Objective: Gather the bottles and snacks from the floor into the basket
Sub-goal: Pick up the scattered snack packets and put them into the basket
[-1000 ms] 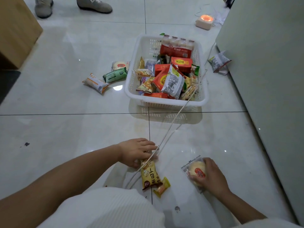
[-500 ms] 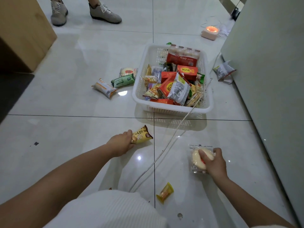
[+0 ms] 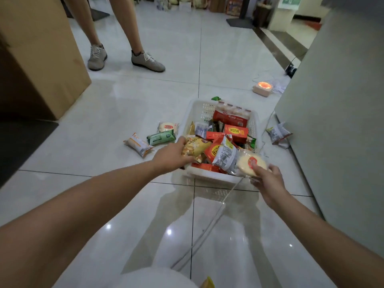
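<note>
- Standing person (image 3: 128, 32): cut off above the knees by the top edge.
- Cardboard box (image 3: 41, 59): cropped by the left and top edges.
- Yellow wrapper (image 3: 207, 284): only a tip is shown at the bottom edge.
- Basket (image 3: 212, 176): lower contents are buried under the upper packets; the print is blurred.
- Left hand (image 3: 170, 155): fingertips are hidden behind the gripped yellow packet (image 3: 195, 146).
- Right hand (image 3: 268, 179): fingers are concealed under the held round cake packet (image 3: 250, 164).
- Far goods (image 3: 187, 3): too small to be identified.

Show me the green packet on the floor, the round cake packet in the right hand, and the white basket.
green packet (image 3: 161, 137), head view, middle of its wrapper.
round cake packet (image 3: 252, 162), head view, on the cake's red label.
white basket (image 3: 209, 176), head view, on its near rim.
</note>
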`<move>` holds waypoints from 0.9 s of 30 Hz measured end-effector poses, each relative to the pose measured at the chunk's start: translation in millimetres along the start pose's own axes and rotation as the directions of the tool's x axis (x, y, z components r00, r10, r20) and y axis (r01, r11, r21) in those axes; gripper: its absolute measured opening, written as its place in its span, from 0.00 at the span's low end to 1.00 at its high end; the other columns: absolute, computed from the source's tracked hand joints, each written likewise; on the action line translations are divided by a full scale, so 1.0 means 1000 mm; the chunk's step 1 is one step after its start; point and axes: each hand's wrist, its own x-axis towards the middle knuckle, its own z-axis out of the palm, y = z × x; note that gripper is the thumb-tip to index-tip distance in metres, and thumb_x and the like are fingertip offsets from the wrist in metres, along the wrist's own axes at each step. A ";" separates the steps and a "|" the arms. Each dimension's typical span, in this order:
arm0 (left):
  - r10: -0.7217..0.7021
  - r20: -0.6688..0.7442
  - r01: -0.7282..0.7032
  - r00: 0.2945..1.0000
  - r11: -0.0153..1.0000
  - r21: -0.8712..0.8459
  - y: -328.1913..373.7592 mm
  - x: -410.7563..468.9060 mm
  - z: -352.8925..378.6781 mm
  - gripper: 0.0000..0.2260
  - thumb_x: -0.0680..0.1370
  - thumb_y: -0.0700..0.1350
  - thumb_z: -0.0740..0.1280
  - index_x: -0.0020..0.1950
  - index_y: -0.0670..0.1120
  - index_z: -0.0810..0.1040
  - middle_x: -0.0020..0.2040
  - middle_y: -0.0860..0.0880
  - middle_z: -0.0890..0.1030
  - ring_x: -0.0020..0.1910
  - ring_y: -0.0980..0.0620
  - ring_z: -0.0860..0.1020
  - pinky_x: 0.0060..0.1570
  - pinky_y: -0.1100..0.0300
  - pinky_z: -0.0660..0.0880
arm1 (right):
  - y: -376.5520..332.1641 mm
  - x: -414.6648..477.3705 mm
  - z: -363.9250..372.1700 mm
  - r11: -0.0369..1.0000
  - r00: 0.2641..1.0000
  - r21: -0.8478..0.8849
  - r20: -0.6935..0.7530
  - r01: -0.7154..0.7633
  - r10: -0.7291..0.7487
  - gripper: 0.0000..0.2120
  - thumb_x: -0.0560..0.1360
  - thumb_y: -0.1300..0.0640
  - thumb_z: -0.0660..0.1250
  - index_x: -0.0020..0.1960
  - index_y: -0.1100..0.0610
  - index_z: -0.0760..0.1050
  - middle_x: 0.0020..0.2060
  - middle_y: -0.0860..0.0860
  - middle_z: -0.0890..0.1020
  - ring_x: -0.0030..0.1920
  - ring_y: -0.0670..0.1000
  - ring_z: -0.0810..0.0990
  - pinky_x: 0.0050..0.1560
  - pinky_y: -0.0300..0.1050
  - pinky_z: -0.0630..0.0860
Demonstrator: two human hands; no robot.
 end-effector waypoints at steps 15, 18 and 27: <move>0.117 0.251 -0.195 0.961 0.929 0.313 -0.042 -0.028 0.085 0.36 0.78 0.67 0.48 0.77 0.53 0.35 0.77 0.47 0.34 0.76 0.49 0.34 0.74 0.48 0.39 | 0.121 -0.051 -0.051 0.345 0.886 -0.844 0.281 0.411 -0.368 0.21 0.73 0.48 0.69 0.60 0.59 0.71 0.55 0.54 0.72 0.58 0.55 0.71 0.56 0.46 0.70; 0.125 0.251 -0.205 0.960 0.923 0.325 -0.045 -0.029 0.085 0.35 0.78 0.66 0.48 0.77 0.53 0.36 0.77 0.47 0.34 0.76 0.49 0.35 0.74 0.48 0.39 | 0.170 -0.088 -0.062 0.223 0.823 -0.793 0.538 0.567 -0.182 0.26 0.69 0.37 0.64 0.61 0.52 0.72 0.54 0.48 0.73 0.56 0.49 0.71 0.54 0.39 0.67; 0.103 0.301 -0.205 0.948 0.921 0.332 -0.039 -0.032 0.075 0.34 0.79 0.65 0.49 0.78 0.53 0.39 0.78 0.47 0.35 0.77 0.48 0.37 0.74 0.48 0.41 | 0.224 -0.113 -0.029 -0.125 0.393 -0.387 0.919 0.914 0.028 0.16 0.66 0.38 0.64 0.50 0.43 0.70 0.48 0.43 0.75 0.46 0.43 0.72 0.45 0.35 0.69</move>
